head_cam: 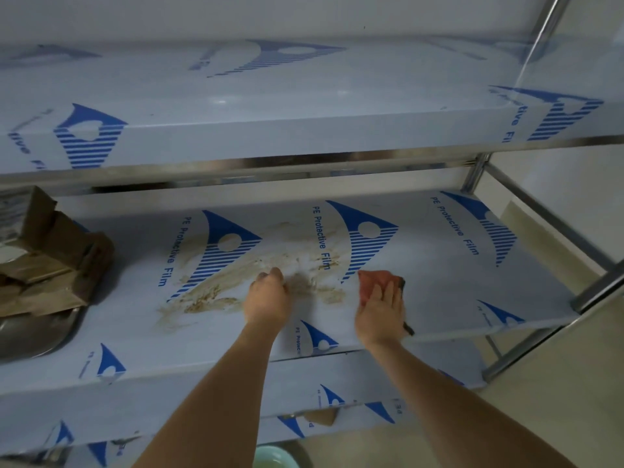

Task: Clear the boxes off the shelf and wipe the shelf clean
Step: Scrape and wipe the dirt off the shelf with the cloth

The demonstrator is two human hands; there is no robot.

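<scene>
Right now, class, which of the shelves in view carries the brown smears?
The middle shelf, the one both hands reach over. Brown smears streak its film ahead of the left hand; the shelf above shows none.

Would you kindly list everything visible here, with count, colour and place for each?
Middle shelf: one, pale blue film with blue logos, centre.
Upper shelf: one, same film, above.
Lower shelf: one, same film, below.
Stains: a brown smeared patch, middle shelf centre.
Cardboard boxes: a brown pile, count unclear, middle shelf's left end.
Metal pan: one, grey, under the boxes.
Cloth: one, orange-red, under the right hand.
Bowl: one, pale green, bottom edge.
Left hand: curled at the stains.
Right hand: flat on the cloth.
</scene>
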